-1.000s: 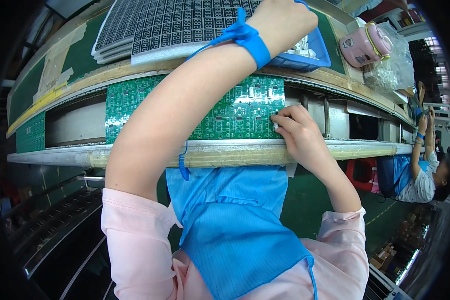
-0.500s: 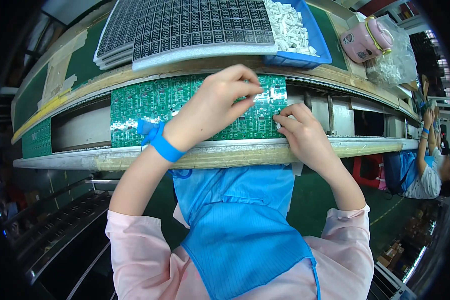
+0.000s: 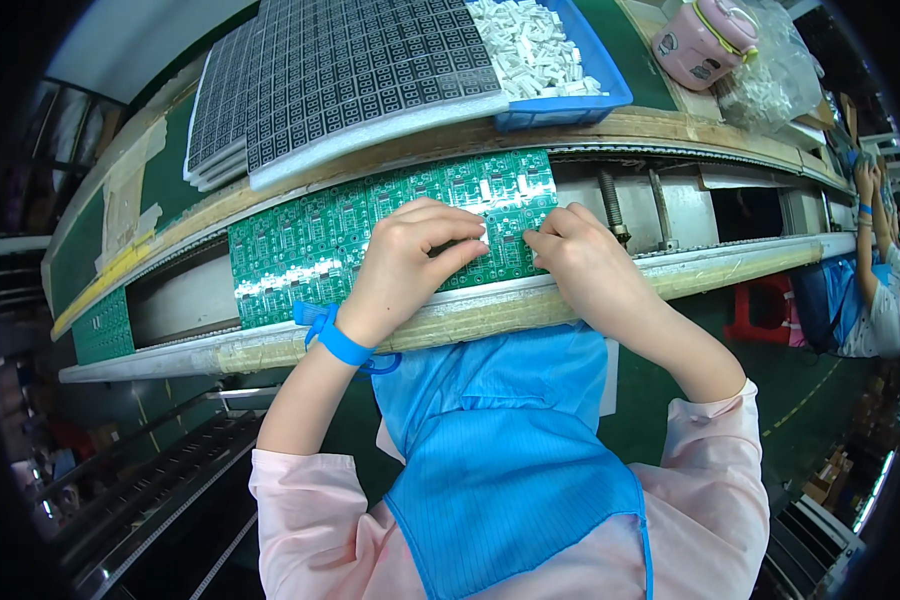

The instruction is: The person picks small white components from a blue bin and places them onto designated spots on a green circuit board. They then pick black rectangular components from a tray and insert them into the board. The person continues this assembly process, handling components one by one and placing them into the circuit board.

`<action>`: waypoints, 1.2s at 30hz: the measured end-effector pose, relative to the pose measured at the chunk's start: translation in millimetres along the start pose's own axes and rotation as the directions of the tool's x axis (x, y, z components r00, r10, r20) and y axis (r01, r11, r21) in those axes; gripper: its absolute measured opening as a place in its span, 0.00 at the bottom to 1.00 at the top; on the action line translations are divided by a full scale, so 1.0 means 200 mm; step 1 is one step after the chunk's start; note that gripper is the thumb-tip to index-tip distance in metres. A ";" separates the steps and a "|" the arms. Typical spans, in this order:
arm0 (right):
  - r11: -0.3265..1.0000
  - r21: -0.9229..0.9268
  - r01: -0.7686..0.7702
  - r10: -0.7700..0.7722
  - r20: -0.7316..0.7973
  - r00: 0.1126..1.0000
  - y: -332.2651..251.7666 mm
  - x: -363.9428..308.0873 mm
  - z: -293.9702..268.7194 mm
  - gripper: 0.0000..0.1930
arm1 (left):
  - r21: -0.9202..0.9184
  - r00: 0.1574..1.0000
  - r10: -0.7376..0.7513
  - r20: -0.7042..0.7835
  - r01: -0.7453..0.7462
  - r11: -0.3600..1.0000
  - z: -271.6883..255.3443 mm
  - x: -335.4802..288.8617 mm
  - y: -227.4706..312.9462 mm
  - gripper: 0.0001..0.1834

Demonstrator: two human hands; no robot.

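A green printed circuit board (image 3: 305,240) with rows of small parts lies across the rails of the bench track. Over its middle, my left hand (image 3: 410,262) pinches a small white connector (image 3: 484,237) between thumb and fingertips, close to the board surface. My right hand (image 3: 585,258) is at the board's right end, its fingers pressed together and the tips touching or just above it; what they hold, if anything, is hidden. A blue wrist strap (image 3: 342,342) circles my left wrist.
Beyond the track, foam sheets of black display modules (image 3: 370,70) are stacked beside a blue bin (image 3: 560,112) of white connectors (image 3: 530,50). A pink lidded container (image 3: 695,50) and clear plastic bag (image 3: 775,85) stand farther right. Another board (image 3: 103,328) lies left; a co-worker's arm (image 3: 867,230) shows right.
My left hand has come down and nearer, from above the board's far part to its middle. My right hand still works at the board's right end. The whole view has tilted and shifted.
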State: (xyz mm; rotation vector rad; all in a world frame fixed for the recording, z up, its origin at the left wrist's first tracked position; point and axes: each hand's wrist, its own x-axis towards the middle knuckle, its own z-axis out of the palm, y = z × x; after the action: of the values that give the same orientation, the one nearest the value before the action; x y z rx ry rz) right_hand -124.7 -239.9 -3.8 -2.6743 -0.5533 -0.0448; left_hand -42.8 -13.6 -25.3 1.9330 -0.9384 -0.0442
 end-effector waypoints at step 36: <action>0.968 -0.038 -0.248 0.213 -0.400 0.892 0.50 0.80 -0.14 0.09 | 0.387 0.965 0.221 0.142 -0.259 0.885 0.09 -0.03 0.08 0.09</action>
State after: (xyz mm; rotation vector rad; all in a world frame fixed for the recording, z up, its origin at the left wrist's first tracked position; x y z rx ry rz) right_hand 63.2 -274.8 2.2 -2.6885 -0.1050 -0.5383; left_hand -63.5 -27.2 -25.6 2.1854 -1.3285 0.2224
